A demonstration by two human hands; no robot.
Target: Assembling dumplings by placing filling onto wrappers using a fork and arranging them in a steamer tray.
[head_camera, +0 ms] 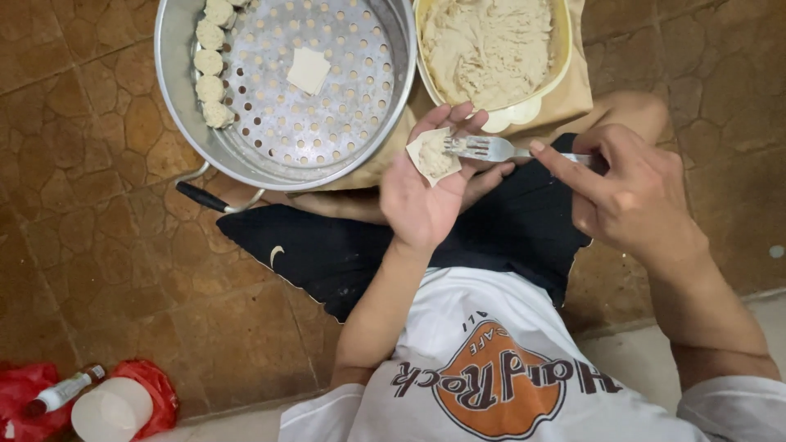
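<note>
- White printed T-shirt [491,368] fills the lower foreground, nearest the camera.
- Left hand [426,192] lies palm up, grip apart, cradling a small pale square dumpling wrapper [431,154] on its fingers.
- Right hand [630,192] has its grip clamped on a silver metal fork [491,149], tines pressing beige filling onto the wrapper.
- Round perforated metal steamer tray [286,82] sits on the brown tiled floor [90,205], a row of finished dumplings [211,61] lining its left rim.
- Cream bowl of beige filling paste [491,45] stands just beside the tray.

Evenly and warmly lit from above, fairly bright. Soft shadows only, under the metal steamer tray [282,82] on the floor [98,229]. Mild glare on the tray rim. Slightly soft throughout; faint bending at the edges.
</note>
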